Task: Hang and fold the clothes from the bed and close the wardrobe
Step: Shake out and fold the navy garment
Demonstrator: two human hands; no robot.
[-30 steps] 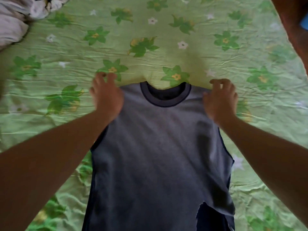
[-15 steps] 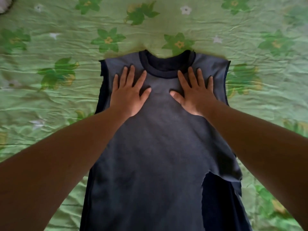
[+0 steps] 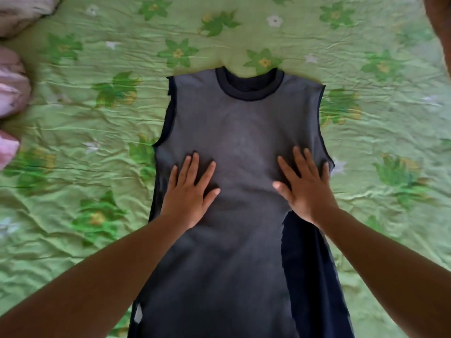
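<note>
Two flat palms sweep down a grey sleeveless top (image 3: 244, 132) spread on the bed, its dark collar (image 3: 249, 95) pointing away from the person. Half a second earlier both hands pressed just below the collar. Now the left hand (image 3: 190, 193) and right hand (image 3: 305, 189) lie well below it at mid-chest, fingers (image 3: 189, 168) straight and spread, gripping nothing. The cloth from collar to hands looks smooth, though a dark back panel (image 3: 312, 264) shows lower still, on the right. Smoothing seems nearly done, folding not yet begun. A green flowered bedsheet (image 3: 73, 118) surrounds the top, and pink bundled cloth (image 3: 12, 93) sits far left of the collar.
</note>
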